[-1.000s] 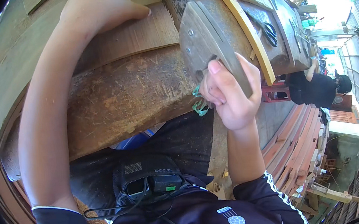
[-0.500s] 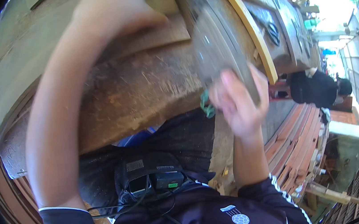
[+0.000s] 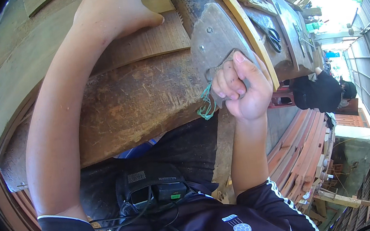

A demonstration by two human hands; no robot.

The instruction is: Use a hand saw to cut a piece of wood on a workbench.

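Observation:
My right hand [image 3: 246, 85] is wrapped round the grip of a handsaw [image 3: 218, 33], whose worn grey handle plate shows two screws. A green cord [image 3: 206, 103] hangs from the handle. The saw's blade is hard to make out. My left hand [image 3: 121, 8] lies on a thin wooden board [image 3: 148, 43], thumb stretched out along it; the other fingers are cut off by the upper edge of the picture. A jagged edge runs down the board's right side, between it and the saw. The board rests on a scuffed brown wooden bench [image 3: 140, 93].
Right of the saw lie a long yellowish wood strip [image 3: 248, 29] and scissors [image 3: 272, 35] with dark handles. Wide curved boards [image 3: 15, 90] cover the bench's left side. Stacked reddish planks [image 3: 297, 148] stand at lower right. A person in black [image 3: 318, 92] is farther off at right.
The saw and my right hand, blurred before, now show sharply, with the handle tilted a little differently and shifted slightly left. My left hand stays in about the same place on the board.

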